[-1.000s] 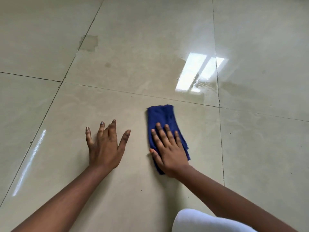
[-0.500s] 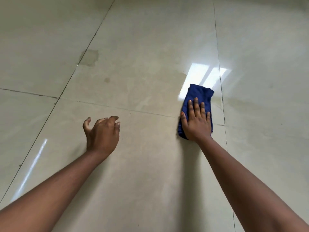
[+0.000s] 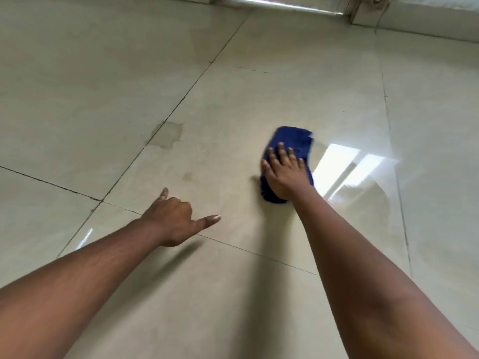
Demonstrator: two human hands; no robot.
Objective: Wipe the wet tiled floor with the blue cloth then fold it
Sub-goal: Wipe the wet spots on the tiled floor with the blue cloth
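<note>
Your right arm reached long and straight toward the far side, and your right hand [image 3: 286, 172] lay palm down on the blue cloth [image 3: 293, 143], fingers spread flat, pressing rather than gripping, so that grip was released. The cloth sat bunched on the tiled floor [image 3: 233, 99], right of centre, its far end poking out beyond your fingertips and blurred. A bright window reflection [image 3: 344, 164] shone just right of it. Your left hand [image 3: 176, 218] hovered nearer and to the left, well apart from the cloth, loosely curled and empty, thumb jutting right, one finger pointing far. A damp patch [image 3: 167, 134] sat far-left of the cloth, against a grout line.
</note>
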